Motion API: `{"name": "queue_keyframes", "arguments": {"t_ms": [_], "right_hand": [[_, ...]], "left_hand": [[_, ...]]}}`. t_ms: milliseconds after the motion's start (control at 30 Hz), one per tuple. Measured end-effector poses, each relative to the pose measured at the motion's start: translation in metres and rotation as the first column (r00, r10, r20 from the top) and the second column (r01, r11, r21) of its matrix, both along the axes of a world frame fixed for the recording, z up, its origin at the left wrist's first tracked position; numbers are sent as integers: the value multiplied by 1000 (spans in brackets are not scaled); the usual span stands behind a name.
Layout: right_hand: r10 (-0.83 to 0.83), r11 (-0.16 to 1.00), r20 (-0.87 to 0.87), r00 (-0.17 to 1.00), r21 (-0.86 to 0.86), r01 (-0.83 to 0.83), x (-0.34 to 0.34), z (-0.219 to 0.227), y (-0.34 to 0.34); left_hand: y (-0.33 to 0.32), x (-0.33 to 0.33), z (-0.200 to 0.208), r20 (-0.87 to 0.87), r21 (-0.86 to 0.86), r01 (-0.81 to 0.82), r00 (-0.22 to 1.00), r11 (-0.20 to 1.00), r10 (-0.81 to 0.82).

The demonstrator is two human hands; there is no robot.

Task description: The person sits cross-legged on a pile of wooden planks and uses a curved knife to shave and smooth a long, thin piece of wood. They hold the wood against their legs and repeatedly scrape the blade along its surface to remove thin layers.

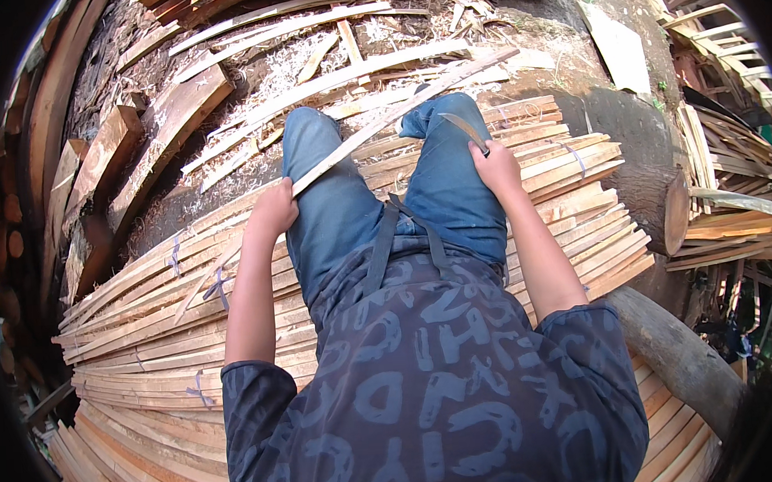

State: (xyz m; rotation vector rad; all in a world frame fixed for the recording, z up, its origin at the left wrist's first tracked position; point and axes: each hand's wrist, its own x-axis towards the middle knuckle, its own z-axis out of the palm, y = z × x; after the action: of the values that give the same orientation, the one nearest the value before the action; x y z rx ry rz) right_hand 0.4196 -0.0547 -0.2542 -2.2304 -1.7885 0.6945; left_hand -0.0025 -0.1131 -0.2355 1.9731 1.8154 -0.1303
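Note:
My left hand (273, 208) is closed round the near end of a long, thin wooden strip (397, 116). The strip slants up and to the right, passing over my left thigh and between my knees. In my right hand (497, 167), by my right thigh, is a knife (465, 129) with a slightly curved blade that points away and to the left. The fingers wrap its dark handle, which is mostly hidden. Blade and strip are apart. I sit on stacked bundles of wooden strips (569, 240), some bound with purplish ties (216, 287).
Loose strips (325, 81) and pale shavings lie on the ground ahead. Thick timber pieces (171, 139) rest at the left. A round log (680, 356) lies at the lower right, with more split wood (734, 223) beyond it. A pale flat board (618, 50) is at the upper right.

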Motion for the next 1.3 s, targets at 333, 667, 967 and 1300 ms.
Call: {"name": "queue_keyframes", "arguments": {"t_ms": [333, 667, 967, 1300], "right_hand": [[25, 993, 14, 1000, 114, -26, 0, 19, -30], [264, 938, 242, 934, 162, -308, -63, 76, -8], [288, 948, 383, 878, 19, -319, -97, 54, 55], [144, 986, 383, 912, 17, -163, -56, 23, 90]], "left_hand": [[-3, 3, 3, 95, 72, -31, 995, 997, 24], [-15, -11, -6, 115, 73, -158, 982, 985, 149], [-11, -10, -8, 197, 10, -172, 966, 985, 166], [8, -2, -5, 121, -90, -185, 973, 979, 195]]}}
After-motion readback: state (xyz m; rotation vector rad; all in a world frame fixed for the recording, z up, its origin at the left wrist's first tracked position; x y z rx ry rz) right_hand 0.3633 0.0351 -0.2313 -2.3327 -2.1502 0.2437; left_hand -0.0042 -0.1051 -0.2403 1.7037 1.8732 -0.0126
